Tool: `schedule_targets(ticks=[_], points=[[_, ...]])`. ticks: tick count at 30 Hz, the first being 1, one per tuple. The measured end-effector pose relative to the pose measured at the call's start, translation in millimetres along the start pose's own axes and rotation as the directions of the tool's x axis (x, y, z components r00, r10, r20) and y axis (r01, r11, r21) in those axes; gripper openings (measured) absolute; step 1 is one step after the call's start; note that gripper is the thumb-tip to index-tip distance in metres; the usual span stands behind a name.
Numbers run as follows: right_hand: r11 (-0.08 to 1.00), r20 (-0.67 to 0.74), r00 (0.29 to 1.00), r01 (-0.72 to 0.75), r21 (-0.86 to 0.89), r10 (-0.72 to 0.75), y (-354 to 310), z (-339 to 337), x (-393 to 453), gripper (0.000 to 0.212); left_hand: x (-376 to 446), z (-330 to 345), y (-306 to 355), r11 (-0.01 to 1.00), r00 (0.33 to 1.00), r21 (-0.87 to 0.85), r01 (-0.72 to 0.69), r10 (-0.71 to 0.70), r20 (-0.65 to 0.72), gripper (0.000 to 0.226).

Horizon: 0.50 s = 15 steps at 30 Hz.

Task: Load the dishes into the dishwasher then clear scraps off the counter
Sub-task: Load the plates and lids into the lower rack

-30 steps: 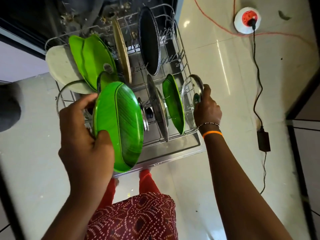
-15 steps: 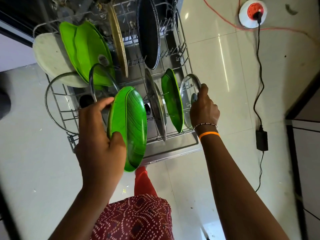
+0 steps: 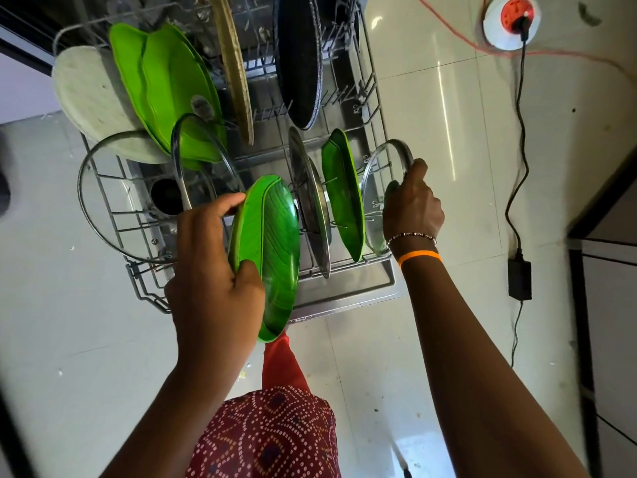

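At lower centre the left hand (image 3: 210,270) clamps fingers and thumb around the rim of a green leaf-shaped plate (image 3: 269,250), held on edge over the front of the dishwasher rack (image 3: 138,281), just left of a steel plate (image 3: 310,208). At centre right the right hand (image 3: 412,208) grips a glass lid (image 3: 386,188) at the rack's right edge. Open slots lie left of the plate, which sits lower and nearer the tines than a second ago.

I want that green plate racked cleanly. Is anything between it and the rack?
Nothing visible blocks it. The left hand holds the green plate over the rack, with an open gap between the steel plate and glass lid.
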State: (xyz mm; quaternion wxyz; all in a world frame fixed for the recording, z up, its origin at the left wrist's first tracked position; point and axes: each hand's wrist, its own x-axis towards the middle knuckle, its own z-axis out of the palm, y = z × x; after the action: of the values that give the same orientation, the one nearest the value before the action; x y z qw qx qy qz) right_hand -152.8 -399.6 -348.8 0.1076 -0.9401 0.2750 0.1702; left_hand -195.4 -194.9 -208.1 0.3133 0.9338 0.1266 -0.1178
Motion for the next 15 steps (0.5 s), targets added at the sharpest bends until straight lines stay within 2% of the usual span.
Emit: schedule_targets(ticks=[6, 10, 13, 15], points=[[0.993, 0.102, 0.989, 0.107, 0.046, -0.112, -9.5, 15.1, 17.9, 0.047, 0.5, 4.7, -1.2, 0.999, 1.000, -0.026, 0.025, -0.025, 0.006, 0.065], [0.979, 0.256, 0.962, 0.041, 0.198, -0.092, 1.9, 26.2, 20.7, 0.042, 2.0, 6.3, -4.9, 0.999, 0.999, -0.039, 0.033, -0.032, 0.015, 0.064], [0.983, 0.321, 0.940, 0.056, 0.177, -0.112, 5.2, 24.1, 25.3, 0.044, 3.4, 8.2, -8.1, 0.997, 0.999, -0.073, 0.038, -0.037, 0.019, 0.064], [0.985, 0.394, 0.911, 0.066, 0.162, -0.126, 4.1, 19.0, 26.3, 0.054, 2.5, 4.7, -9.5, 0.995, 0.999, -0.087, 0.050, -0.049, 0.009, 0.064]])
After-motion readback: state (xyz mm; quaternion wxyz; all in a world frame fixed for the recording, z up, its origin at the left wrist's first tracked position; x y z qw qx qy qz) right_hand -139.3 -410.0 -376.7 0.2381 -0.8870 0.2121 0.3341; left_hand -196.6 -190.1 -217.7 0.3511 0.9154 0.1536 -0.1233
